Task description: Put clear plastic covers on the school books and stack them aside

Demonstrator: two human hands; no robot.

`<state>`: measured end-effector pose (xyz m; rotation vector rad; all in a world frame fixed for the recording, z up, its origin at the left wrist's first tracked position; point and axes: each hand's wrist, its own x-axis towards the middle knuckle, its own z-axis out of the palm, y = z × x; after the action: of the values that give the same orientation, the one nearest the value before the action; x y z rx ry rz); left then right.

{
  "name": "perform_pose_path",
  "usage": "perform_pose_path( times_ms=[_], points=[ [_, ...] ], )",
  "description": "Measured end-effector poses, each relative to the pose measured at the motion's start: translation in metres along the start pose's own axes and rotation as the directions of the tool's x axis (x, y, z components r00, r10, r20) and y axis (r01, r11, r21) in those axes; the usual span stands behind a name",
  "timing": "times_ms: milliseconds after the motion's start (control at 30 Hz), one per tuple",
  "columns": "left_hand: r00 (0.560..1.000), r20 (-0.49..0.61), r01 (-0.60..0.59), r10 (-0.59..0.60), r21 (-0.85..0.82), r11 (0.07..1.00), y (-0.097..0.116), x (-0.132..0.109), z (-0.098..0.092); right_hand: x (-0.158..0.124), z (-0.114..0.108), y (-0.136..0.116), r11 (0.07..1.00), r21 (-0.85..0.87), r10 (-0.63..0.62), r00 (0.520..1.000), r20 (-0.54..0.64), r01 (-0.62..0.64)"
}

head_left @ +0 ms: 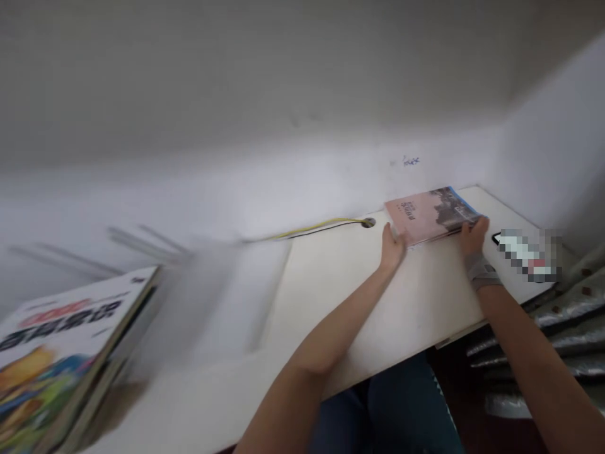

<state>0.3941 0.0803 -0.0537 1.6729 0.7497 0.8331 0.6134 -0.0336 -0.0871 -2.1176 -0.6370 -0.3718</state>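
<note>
Head view, book: a thin pink paperback book [428,214] lies flat at the far right corner of a white desk [359,302], close to the wall.
Head view, left hand: the left hand [392,246] rests against the book's near left corner, fingers held together; blur hides whether they grip it.
Head view, right hand: the right hand [472,236], a grey wristband [481,271] below it, curls its fingers over the near right corner.
Head view, handling: the book looks light and bendy with a smooth, possibly slippery cover. It is probably best held at both near corners or along the spine.
Head view, surroundings: a yellow cable [321,224] runs to a desk hole [368,222] just left of the book. A stack of books [57,359] sits well apart at the lower left.
</note>
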Motion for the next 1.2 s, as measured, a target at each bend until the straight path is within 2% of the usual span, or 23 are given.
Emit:
perform_pose_path(
  times_ms=[100, 167, 200, 267, 333, 367, 433, 467, 533, 600, 667, 700, 767, 867, 1100, 1200],
  points=[
    [0.989, -0.008, -0.143, 0.147, 0.198, 0.970, 0.011, -0.025, -0.057, 0.000, -0.009, -0.003, 0.996, 0.045, -0.073, 0.996, -0.049, 0.076],
    [0.967, 0.044, -0.245, 0.250, 0.429, 0.870, 0.017, -0.050, -0.106, -0.001, -0.012, -0.004, 0.985, 0.036, -0.164, 0.983, -0.087, 0.167],
    [0.964, 0.058, -0.249, 0.261, 0.550, 0.797, 0.019, -0.064, -0.132, -0.003, -0.013, -0.006, 0.976, 0.028, -0.213, 0.972, -0.102, 0.217],
    [0.982, 0.012, -0.129, 0.186, 0.761, 0.636, 0.022, -0.094, -0.181, -0.011, -0.014, -0.014, 0.948, 0.008, -0.317, 0.944, -0.089, 0.319],
    [0.991, -0.127, 0.093, 0.046, 0.889, 0.448, 0.021, -0.122, -0.222, -0.026, -0.013, -0.029, 0.903, 0.006, -0.430, 0.903, -0.002, 0.430],
    [0.979, -0.199, 0.198, -0.033, 0.912, 0.358, 0.020, -0.134, -0.239, -0.037, -0.013, -0.040, 0.873, 0.021, -0.488, 0.871, 0.063, 0.488],
    [0.941, -0.286, 0.324, -0.181, 0.915, 0.239, 0.017, -0.154, -0.265, -0.066, -0.015, -0.066, 0.794, 0.099, -0.607, 0.772, 0.191, 0.600],
    [0.925, -0.296, 0.347, -0.238, 0.913, 0.216, 0.016, -0.161, -0.274, -0.084, -0.017, -0.080, 0.744, 0.156, -0.667, 0.705, 0.240, 0.650],
    [0.911, -0.285, 0.356, -0.297, 0.908, 0.219, 0.014, -0.171, -0.286, -0.124, -0.023, -0.108, 0.637, 0.275, -0.769, 0.569, 0.292, 0.720],
    [0.910, -0.288, 0.361, -0.299, 0.905, 0.226, 0.013, -0.176, -0.293, -0.165, -0.032, -0.133, 0.555, 0.356, -0.827, 0.449, 0.339, 0.752],
    [0.913, -0.286, 0.357, -0.291, 0.905, 0.231, 0.014, -0.180, -0.295, -0.201, -0.041, -0.150, 0.505, 0.399, -0.850, 0.359, 0.386, 0.766],
    [0.917, -0.277, 0.348, -0.287, 0.907, 0.236, 0.014, -0.181, -0.296, -0.216, -0.044, -0.156, 0.495, 0.401, -0.849, 0.332, 0.411, 0.771],
    [0.926, -0.248, 0.321, -0.283, 0.913, 0.250, 0.014, -0.183, -0.297, -0.239, -0.046, -0.161, 0.493, 0.389, -0.838, 0.305, 0.452, 0.778],
    [0.933, -0.229, 0.303, -0.277, 0.916, 0.263, 0.014, -0.187, -0.299, -0.257, -0.045, -0.159, 0.500, 0.345, -0.812, 0.293, 0.504, 0.794],
    [0.963, -0.167, 0.224, -0.212, 0.931, 0.288, 0.010, -0.197, -0.297, -0.258, -0.043, -0.153, 0.491, 0.335, -0.816, 0.289, 0.501, 0.804],
    [0.964, -0.172, 0.227, -0.203, 0.931, 0.285, 0.013, -0.200, -0.295, -0.259, -0.044, -0.155, 0.496, 0.336, -0.813, 0.292, 0.504, 0.801]
  ],
)
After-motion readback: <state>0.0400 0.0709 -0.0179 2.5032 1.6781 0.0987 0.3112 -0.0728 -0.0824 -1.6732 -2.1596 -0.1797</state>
